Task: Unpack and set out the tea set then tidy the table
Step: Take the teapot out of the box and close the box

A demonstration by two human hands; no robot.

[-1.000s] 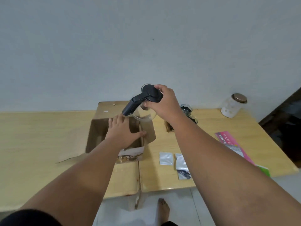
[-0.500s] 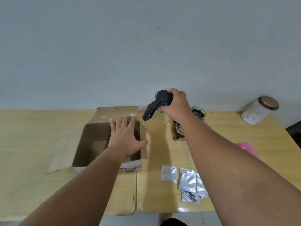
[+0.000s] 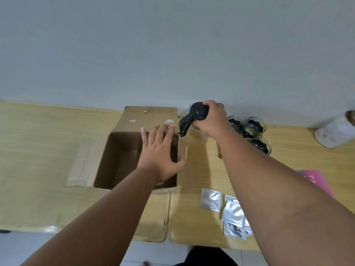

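Note:
A glass teapot with a black lid and handle (image 3: 194,116) is just right of the open cardboard box (image 3: 123,158), near the wall. My right hand (image 3: 210,120) grips it from above at the lid; its glass body is mostly hidden. My left hand (image 3: 160,152) lies flat with spread fingers on the box's right wall, holding nothing. Three small glass cups with black holders (image 3: 249,129) stand close behind my right forearm.
Several silver foil sachets (image 3: 226,210) lie near the front edge. A pink leaflet (image 3: 315,181) sits at the right. A white jar with a brown lid (image 3: 336,133) stands at the far right. The wooden table (image 3: 38,150) has a seam down its middle.
My right hand has carried the teapot out of the box, rightward and down toward the table beside it. My left hand stays on the box. The camera has tilted.

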